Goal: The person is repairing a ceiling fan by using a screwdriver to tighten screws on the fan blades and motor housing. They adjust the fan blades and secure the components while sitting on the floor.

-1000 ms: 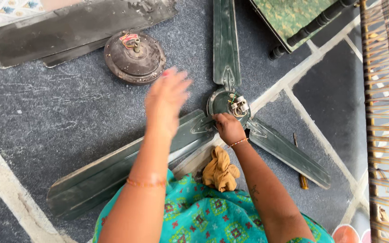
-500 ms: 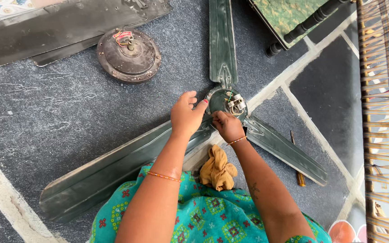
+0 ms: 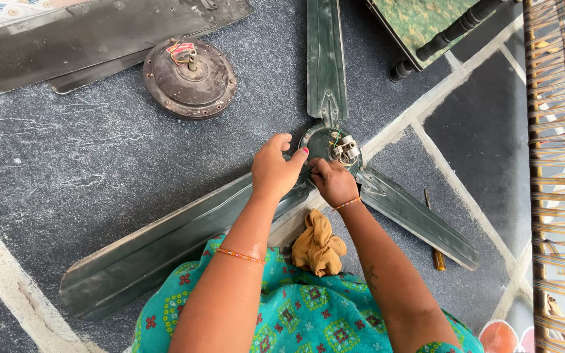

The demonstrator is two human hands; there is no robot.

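Left hand: the left hand (image 3: 274, 171) is laid, fingers curled, on the rim of the round dark green metal fan hub (image 3: 327, 149).
Right hand: the right hand (image 3: 335, 183) is closed on the hub's near edge; what is pinched cannot be told.
Fan hub: set on the grey speckled stone floor (image 3: 86, 150), three long green blades (image 3: 325, 59) joined to it.
Hub contents: small pale wired parts (image 3: 344, 149) are seen in its open centre.
Nearby: a crumpled mustard cloth (image 3: 318, 244) lies just below the hands; a round rusty brown motor housing (image 3: 189, 77) rests well apart.

Teal floral garment, beaded wrist bangles
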